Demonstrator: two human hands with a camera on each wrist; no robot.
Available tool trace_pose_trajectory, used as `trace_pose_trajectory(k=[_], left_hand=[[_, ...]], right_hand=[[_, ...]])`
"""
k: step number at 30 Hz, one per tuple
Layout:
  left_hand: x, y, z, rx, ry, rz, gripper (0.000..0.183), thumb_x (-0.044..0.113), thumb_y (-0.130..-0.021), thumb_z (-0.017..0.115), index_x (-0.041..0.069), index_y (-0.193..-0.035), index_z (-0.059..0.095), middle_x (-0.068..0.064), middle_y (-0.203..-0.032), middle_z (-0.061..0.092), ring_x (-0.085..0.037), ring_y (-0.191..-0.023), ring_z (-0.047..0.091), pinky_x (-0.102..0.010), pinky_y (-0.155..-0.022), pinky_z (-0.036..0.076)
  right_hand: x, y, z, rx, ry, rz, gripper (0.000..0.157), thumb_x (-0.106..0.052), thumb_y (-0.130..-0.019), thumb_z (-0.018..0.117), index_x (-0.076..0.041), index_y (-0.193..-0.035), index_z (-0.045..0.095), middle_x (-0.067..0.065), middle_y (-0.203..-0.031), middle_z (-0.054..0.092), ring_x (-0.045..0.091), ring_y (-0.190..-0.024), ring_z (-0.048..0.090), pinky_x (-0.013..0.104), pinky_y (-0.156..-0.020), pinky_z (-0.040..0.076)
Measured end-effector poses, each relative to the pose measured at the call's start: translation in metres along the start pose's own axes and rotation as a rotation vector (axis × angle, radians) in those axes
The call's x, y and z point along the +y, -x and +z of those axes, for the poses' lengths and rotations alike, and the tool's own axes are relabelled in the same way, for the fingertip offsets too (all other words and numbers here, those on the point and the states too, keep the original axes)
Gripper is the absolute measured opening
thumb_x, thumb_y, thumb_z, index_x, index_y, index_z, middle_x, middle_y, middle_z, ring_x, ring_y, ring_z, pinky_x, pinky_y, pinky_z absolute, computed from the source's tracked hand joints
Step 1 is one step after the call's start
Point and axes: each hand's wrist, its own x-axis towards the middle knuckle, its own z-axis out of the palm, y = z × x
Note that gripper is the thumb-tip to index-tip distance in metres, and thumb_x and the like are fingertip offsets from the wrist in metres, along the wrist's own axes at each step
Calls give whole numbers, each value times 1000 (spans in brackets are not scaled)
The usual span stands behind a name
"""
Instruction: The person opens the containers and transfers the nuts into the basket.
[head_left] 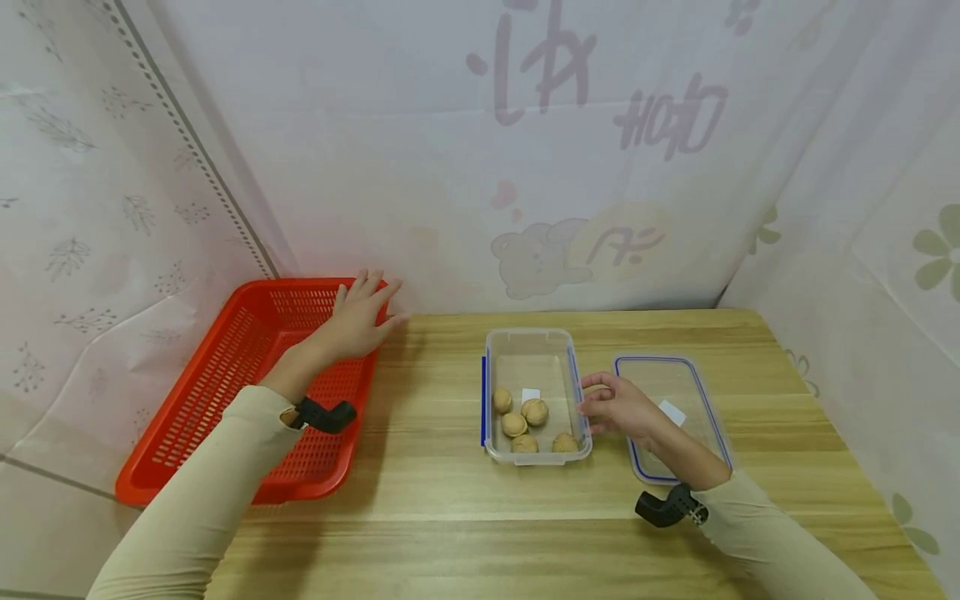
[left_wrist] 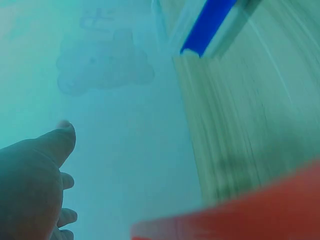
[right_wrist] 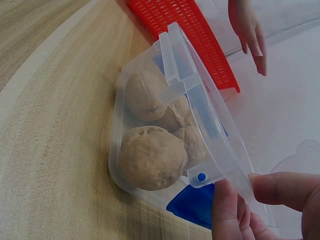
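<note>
My right hand [head_left: 622,408] grips the right side of a clear plastic container [head_left: 528,333]; in the right wrist view its thumb and fingers [right_wrist: 226,212] pinch the rim. Several walnuts [head_left: 535,412] lie in the container, mostly toward its near end, beside a small white label [head_left: 531,394]. Blue locking flaps [right_wrist: 192,207] hang along the container's sides. My left hand [head_left: 360,321] is over the far right corner of a red plastic basket [head_left: 356,425], its fingers extended and nothing held. The left wrist view shows that thumb [left_wrist: 62,140] against the backdrop.
A clear lid [head_left: 693,392] with a blue seal lies flat on the wooden table [head_left: 450,550], right of the container and partly beneath my right forearm. A printed pale curtain [head_left: 420,167] borders the table at the back and both sides.
</note>
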Motion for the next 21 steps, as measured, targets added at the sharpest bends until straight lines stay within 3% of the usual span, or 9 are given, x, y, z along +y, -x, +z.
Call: trace_pose_trajectory(k=[8,17,21], left_hand=[[27,-4,8,-9,-1,104,71,37,-104,58,3,-160,30,-30,-165,10,-48,-153,-2,-70,-117,-4],[54,-9,20,-61,16,167,72,40,-104,58,5,-160,29,-27,-167,6,-42,-154,-7,-66,-117,-12],[63,-14,26,-72,31,183,71,40,-104,58,8,-161,30,-24,-168,6,-42,-154,-4,-65,-119,-9]], right_hand=[[0,1,0,0,-7,-1,48,2,-96,63,10,-137,39,5,-92,62,14,-80,64,28,-66,60],[1,0,-1,-1,-6,2,49,1,-96,63,10,-137,39,5,-93,63,14,-79,64,28,-66,60],[1,-1,-2,-4,1,5,49,1,-96,62,10,-139,39,6,-94,62,15,-80,63,28,-67,60]])
